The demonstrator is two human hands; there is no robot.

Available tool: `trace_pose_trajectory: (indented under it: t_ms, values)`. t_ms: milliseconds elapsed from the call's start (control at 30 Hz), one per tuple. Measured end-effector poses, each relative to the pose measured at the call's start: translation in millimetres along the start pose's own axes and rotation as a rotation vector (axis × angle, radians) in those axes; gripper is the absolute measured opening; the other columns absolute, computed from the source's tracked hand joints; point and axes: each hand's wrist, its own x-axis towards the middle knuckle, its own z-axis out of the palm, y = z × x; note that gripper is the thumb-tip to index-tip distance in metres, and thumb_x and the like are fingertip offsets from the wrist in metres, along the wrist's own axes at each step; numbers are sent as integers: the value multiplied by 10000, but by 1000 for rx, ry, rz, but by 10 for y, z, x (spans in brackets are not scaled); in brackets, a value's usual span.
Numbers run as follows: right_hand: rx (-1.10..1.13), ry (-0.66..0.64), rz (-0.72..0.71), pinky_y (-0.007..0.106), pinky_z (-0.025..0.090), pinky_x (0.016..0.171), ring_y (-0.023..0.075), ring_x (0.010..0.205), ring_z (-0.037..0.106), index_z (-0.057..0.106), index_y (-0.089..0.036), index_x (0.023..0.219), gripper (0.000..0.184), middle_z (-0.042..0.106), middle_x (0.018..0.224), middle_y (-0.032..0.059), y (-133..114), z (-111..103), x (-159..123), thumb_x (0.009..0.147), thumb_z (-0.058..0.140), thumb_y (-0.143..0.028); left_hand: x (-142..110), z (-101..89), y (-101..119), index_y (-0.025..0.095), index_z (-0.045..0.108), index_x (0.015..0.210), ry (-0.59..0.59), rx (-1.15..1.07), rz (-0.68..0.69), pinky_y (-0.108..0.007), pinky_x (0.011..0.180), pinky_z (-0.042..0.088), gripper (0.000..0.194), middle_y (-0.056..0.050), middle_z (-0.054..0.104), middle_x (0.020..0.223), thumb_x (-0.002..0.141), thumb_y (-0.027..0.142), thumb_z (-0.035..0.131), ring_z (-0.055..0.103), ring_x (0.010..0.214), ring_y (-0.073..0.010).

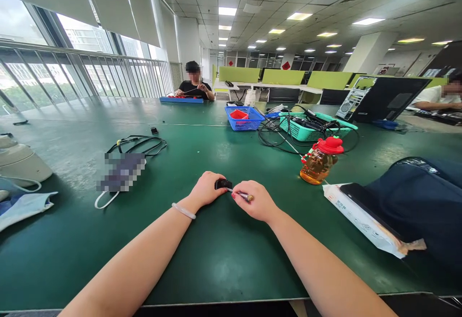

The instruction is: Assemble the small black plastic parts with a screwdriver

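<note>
My left hand, with a pale bangle at its wrist, is closed around a small black block-shaped part just above or on the green table; I cannot tell its kind. A slim screwdriver is pinched in my right hand, its thin shaft pointing left at the black part. The handle's end shows a brownish tip beside my thumb. Where the shaft meets the part is too small to make out. Both hands are close together over the middle of the table.
On the green table lie a blurred badge-like card with a black lanyard, a blue basket, a green basket of cables, a red-capped bottle, a tissue pack and a mask. People sit far ahead and at right.
</note>
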Motion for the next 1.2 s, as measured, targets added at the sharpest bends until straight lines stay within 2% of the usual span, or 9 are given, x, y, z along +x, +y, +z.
trace_pose_trajectory:
  t_ms: [400, 767, 933, 1067, 1200]
  values:
    - [-145, 7, -60, 291, 384, 708, 157, 655, 545, 610, -231, 777, 165, 685, 723, 9, -9, -14, -7, 900, 510, -274, 6, -1, 1, 214, 692, 1058, -1, 1, -4, -424, 973, 462, 314, -59, 723, 1058, 784, 361, 652, 573, 1078, -284]
    - [-346, -102, -214, 324, 358, 742, 160, 657, 555, 617, -203, 787, 191, 664, 708, 34, -88, 27, 9, 906, 470, -230, 10, 19, -11, 219, 697, 1051, 4, -8, -11, -419, 976, 465, 298, -61, 721, 1048, 774, 321, 658, 586, 1078, -280]
    - [-439, -250, -263, 331, 348, 755, 156, 651, 548, 609, -194, 774, 126, 645, 694, 18, -139, 90, 0, 851, 589, -292, 8, 2, 19, 221, 698, 1044, 1, -9, -28, -415, 972, 471, 297, -62, 715, 1055, 755, 279, 661, 587, 1078, -280]
    - [-491, -358, -282, 326, 347, 727, 166, 679, 563, 607, -189, 780, 151, 655, 735, 28, -155, 183, -11, 823, 646, -328, 3, -5, 32, 210, 696, 1045, -3, -18, -40, -402, 964, 476, 300, -70, 711, 1042, 751, 255, 653, 583, 1077, -274]
    - [-480, -328, -261, 326, 336, 722, 165, 679, 566, 595, -194, 767, 130, 653, 730, 28, -152, 179, -3, 842, 613, -299, 4, -8, 32, 209, 696, 1044, -9, -14, -42, -410, 972, 472, 299, -71, 711, 1051, 753, 260, 651, 585, 1075, -275]
